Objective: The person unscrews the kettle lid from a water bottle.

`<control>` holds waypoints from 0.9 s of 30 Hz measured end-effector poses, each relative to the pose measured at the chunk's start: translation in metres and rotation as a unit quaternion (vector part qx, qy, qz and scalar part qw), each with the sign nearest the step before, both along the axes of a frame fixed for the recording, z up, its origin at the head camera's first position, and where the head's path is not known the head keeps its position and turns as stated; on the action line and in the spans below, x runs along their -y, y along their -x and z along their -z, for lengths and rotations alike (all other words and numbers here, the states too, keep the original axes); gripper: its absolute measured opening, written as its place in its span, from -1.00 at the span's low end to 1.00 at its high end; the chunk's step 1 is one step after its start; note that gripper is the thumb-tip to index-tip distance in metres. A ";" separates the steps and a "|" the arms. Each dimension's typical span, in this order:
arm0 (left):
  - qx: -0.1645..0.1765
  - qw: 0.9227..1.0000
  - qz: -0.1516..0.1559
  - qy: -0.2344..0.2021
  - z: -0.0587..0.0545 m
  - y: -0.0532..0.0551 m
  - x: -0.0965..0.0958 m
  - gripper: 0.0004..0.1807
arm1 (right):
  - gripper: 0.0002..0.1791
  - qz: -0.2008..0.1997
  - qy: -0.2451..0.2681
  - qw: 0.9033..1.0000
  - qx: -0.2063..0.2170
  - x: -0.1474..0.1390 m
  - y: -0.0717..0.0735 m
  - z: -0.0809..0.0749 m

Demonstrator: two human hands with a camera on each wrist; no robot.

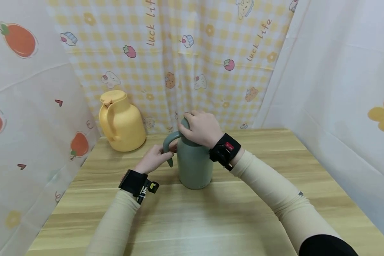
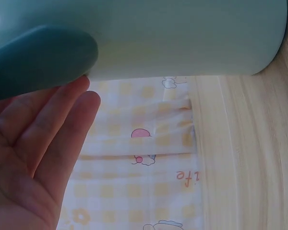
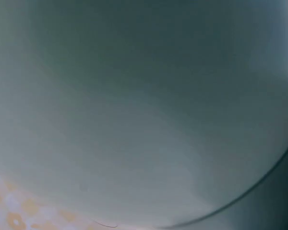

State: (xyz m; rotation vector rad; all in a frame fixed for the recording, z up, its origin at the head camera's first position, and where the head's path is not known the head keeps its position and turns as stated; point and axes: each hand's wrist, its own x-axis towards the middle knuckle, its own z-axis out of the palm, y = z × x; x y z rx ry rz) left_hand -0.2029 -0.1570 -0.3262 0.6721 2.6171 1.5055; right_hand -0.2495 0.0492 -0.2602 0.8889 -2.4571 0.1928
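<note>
A grey-green vacuum jug (image 1: 195, 167) stands upright on the wooden table, its curved handle (image 1: 167, 144) pointing left. At that handle is my left hand (image 1: 155, 158), thumb in front and fingers passing behind. The left wrist view shows the lower end of the handle (image 2: 53, 55) against these fingers (image 2: 69, 129), beside the jug wall (image 2: 182, 38). My right hand (image 1: 203, 128) grips the jug's lid (image 1: 185, 123) from above and covers most of it. Up close, the jug's smooth surface (image 3: 110, 158) fills the right wrist view, and no fingers show there.
A yellow jug (image 1: 129, 124) with a lid and handle stands at the back left of the table (image 1: 243, 213). Behind the table hangs a yellow checked curtain (image 1: 192, 71). Printed white sheets (image 1: 345, 89) flank both sides.
</note>
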 end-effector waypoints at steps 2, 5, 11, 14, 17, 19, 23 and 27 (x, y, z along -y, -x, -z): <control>0.005 1.000 0.001 0.005 -0.002 -0.001 0.000 -0.77 | -0.53 -0.023 0.002 1.000 0.003 -0.003 0.003 0.000; 0.010 1.000 0.003 0.005 -0.001 0.000 0.001 -0.75 | -0.53 -0.060 0.005 0.998 0.003 -0.008 0.007 0.000; 0.007 1.000 0.014 -0.006 0.000 0.004 0.003 -0.73 | -0.57 -0.148 0.025 0.989 0.000 -0.015 0.017 0.000; 0.008 1.000 0.015 -0.007 0.005 0.008 0.004 -0.73 | -0.59 -0.187 0.032 0.982 0.006 -0.019 0.021 0.000; 0.007 1.000 0.011 -0.007 0.018 0.017 0.008 -0.74 | -0.60 -0.218 0.036 0.975 0.018 -0.022 0.024 -0.001; 0.004 1.000 0.012 -0.008 0.026 0.024 0.010 -0.74 | -0.59 -0.236 0.038 0.971 0.024 -0.024 0.028 -0.001; -0.009 1.000 0.018 -0.015 0.030 0.027 0.012 -0.75 | -0.60 -0.269 0.051 0.961 0.032 -0.026 0.034 -0.002; -0.015 0.999 0.027 -0.022 0.031 0.027 0.012 -0.78 | -0.60 -0.298 0.061 0.952 0.038 -0.027 0.037 -0.001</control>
